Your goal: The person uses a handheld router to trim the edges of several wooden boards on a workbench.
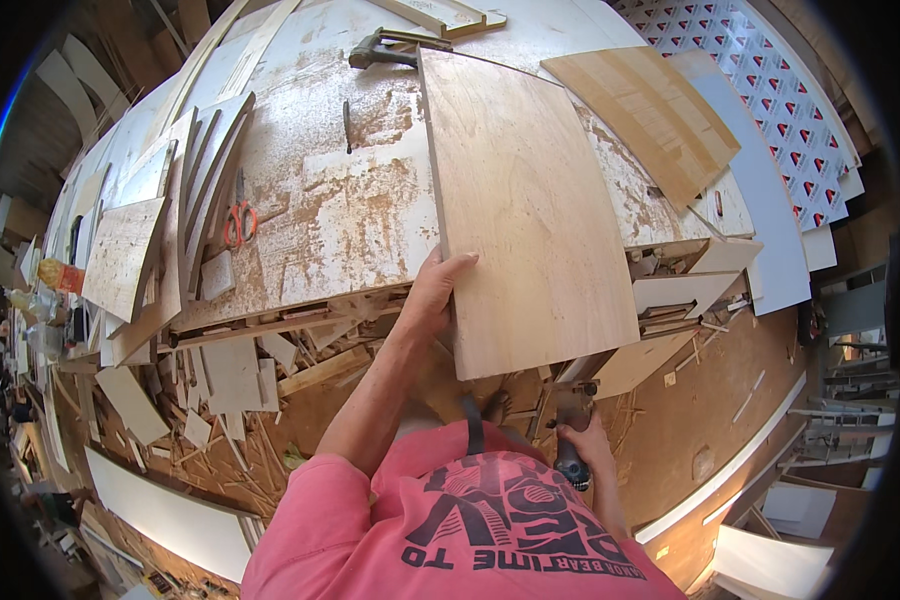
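Note:
A large pale plywood board [535, 215] lies on the worktable with its near end jutting past the front edge. My left hand [438, 292] is closed round the board's left side near that end, thumb on top. Low on the right, beside my body and below the board's near right corner, my right hand [592, 447] grips a handheld power tool [574, 408]. Its metal end points up toward the board, and its darker end hangs near my shirt. I cannot make out exactly what kind of tool it is.
The worn white worktable [370, 190] carries orange-handled scissors [238, 224], a thin dark tool [347, 127], and a black nail gun [378, 52]. Wood strips and panels [130, 255] pile up at left. Another brown board [645, 120] lies at right. Offcuts [230, 375] litter the space below.

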A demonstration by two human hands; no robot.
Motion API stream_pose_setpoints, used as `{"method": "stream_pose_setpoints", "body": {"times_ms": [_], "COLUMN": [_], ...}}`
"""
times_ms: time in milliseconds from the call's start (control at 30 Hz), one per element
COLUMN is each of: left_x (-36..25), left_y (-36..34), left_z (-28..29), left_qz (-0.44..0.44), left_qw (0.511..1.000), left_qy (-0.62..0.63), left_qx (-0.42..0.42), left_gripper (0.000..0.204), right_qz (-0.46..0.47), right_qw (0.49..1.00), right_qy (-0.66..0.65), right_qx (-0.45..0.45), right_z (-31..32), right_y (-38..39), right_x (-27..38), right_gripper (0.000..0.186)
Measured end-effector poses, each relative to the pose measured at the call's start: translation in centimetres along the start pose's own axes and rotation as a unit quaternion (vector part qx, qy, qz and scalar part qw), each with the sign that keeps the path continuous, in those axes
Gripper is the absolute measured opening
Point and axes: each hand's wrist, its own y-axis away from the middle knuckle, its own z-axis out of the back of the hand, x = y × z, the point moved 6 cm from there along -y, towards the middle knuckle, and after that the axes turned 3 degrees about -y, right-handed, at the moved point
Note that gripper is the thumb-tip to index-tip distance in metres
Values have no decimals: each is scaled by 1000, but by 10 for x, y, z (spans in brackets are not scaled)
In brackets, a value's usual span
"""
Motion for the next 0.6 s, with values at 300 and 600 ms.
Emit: {"method": "stream_pose_setpoints", "body": {"times_ms": [300, 600], "left_x": [28, 56], "left_y": [123, 187], "left_z": [-52, -65], "left_qz": [-107, -188], "left_qw": [977, 929], "left_qy": [107, 189], "left_qx": [-149, -256], "left_gripper": [59, 60], "right_qz": [56, 93], "right_qw": [998, 992], "right_qy": [5, -4], "right_qx": [27, 85], "right_z": [80, 100], "right_y": [-77, -105], "right_x": [-95, -74], "right_gripper": [85, 71]}}
